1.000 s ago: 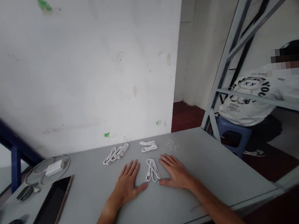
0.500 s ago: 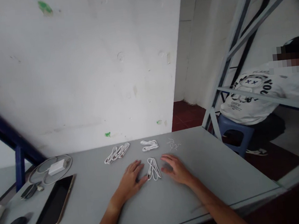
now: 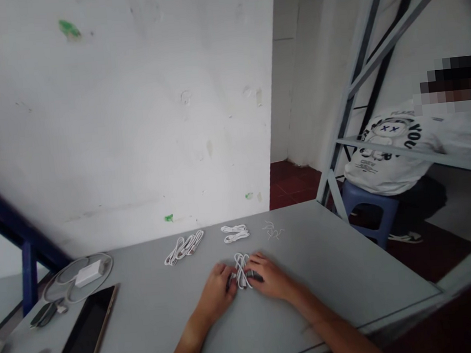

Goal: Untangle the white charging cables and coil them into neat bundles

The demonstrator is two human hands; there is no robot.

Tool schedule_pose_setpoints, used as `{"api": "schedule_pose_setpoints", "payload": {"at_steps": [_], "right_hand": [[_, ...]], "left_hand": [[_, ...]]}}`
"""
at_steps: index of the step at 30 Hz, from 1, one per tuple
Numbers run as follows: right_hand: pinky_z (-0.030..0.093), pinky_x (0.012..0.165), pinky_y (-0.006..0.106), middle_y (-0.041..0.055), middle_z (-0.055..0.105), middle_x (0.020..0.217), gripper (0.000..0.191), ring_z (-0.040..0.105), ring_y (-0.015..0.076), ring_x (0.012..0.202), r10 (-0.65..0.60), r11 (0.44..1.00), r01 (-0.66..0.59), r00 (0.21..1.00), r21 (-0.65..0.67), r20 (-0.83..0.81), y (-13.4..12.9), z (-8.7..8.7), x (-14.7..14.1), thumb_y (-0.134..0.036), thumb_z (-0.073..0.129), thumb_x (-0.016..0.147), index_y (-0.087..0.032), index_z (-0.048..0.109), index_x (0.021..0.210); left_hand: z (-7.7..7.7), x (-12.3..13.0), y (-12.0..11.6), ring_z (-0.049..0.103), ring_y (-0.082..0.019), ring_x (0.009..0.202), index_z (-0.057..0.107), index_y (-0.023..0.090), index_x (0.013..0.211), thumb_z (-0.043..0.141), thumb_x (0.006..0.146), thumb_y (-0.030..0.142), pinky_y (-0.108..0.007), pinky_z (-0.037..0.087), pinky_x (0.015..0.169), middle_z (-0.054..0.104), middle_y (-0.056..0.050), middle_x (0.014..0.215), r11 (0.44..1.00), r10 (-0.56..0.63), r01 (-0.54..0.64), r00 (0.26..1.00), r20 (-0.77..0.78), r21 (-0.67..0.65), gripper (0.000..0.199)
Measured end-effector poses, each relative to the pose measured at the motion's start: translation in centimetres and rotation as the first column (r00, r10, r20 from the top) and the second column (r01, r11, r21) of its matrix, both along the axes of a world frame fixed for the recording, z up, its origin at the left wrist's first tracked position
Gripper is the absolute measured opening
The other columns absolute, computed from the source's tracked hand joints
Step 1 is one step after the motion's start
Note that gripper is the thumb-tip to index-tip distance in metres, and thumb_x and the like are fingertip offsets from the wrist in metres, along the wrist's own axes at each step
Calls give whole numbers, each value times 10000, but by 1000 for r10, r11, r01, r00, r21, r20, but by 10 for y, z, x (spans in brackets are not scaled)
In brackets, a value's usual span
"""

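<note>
worktop (image 3: 148, 312) is reached over by the left hand (image 3: 220, 286) and the right hand (image 3: 267, 276), both drawn inward since a moment ago and half curled; the looped white cable (image 3: 241, 269) is closely flanked between them. whether it is gripped cannot be told, but its handling seems to have been started.

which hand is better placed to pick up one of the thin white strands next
Probably the right hand: the thin white strands lie just beyond it, whereas the left hand is farther away, with the nearest white cable bundle between the hands.
</note>
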State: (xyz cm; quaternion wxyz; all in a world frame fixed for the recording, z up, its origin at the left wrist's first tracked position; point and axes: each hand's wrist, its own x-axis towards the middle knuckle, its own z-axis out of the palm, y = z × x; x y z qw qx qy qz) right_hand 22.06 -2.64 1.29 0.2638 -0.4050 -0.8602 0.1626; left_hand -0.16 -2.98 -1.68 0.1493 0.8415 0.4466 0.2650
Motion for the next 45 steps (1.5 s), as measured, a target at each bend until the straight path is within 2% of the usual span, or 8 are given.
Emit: {"api": "schedule_pose_setpoints", "payload": {"at_steps": [5,12,16,20,27,32,41,45], "right_hand": [[427,791,310,17,627,940,164,561,224,916,16,1000,-15,998,-8,63,3,2,-1,-274,573,814,-291,644,961],[383,807,356,28,673,880,119,567,253,901,-23,998,15,992,68,123,5,-1,-8,-269,576,795,-271,626,903],[399,770,336,30,685,814,170,599,242,823,-93,994,90,995,62,31,5,-10,-11,-211,549,781,-262,617,928],[423,706,290,21,709,840,277,642,214,769,-140,990,139,981,-15,-134,7,-17,-10,-165,466,809,-271,598,1027],[312,468,239,-31,632,514,208,553,163,455,-274,958,254,947,-130,-170,12,-18,-14,-426,577,780,-234,643,826],[313,485,239,-10,660,536,173,563,164,475,-326,940,296,925,-167,-197,22,-25,-19,-367,605,747,-224,626,653],[343,400,216,-80,508,414,221,459,123,374,-374,910,159,710,-382,-597,21,-8,-3,-440,548,768,-224,588,796],[351,377,209,-61,562,451,226,475,118,379,-400,878,36,605,-478,-689,17,3,-2,-437,609,705,-221,565,757]], "left_hand": [[-8,1,4,669,-244,960,694,194,999,439,978,169,-388,568,905,698,-109,1004,993,102,-97,992,-78,68,258],[-13,2,11,691,-245,899,662,208,839,444,1021,233,-349,551,832,695,-107,920,989,138,-136,990,-21,62,284],[-13,-2,12,701,-263,865,652,202,919,389,1041,271,-364,527,793,724,-116,901,976,217,-217,976,11,28,298],[-6,-4,13,708,-247,809,641,198,965,386,1029,326,-358,518,781,744,-98,870,966,259,-254,955,148,-48,292],[5,1,13,652,-213,694,664,191,891,463,965,402,-318,486,699,714,-66,758,960,269,-231,913,306,-155,301],[8,5,11,616,-199,674,671,188,865,480,951,407,-304,455,685,696,-58,740,970,232,-190,912,338,-153,303],[11,2,11,568,-170,629,703,178,838,529,896,428,-276,418,639,658,-25,679,954,289,-232,883,370,-190,311],[12,0,13,536,-152,613,707,167,816,553,865,448,-268,410,627,625,-6,649,943,314,-234,858,407,-235,324]]}}
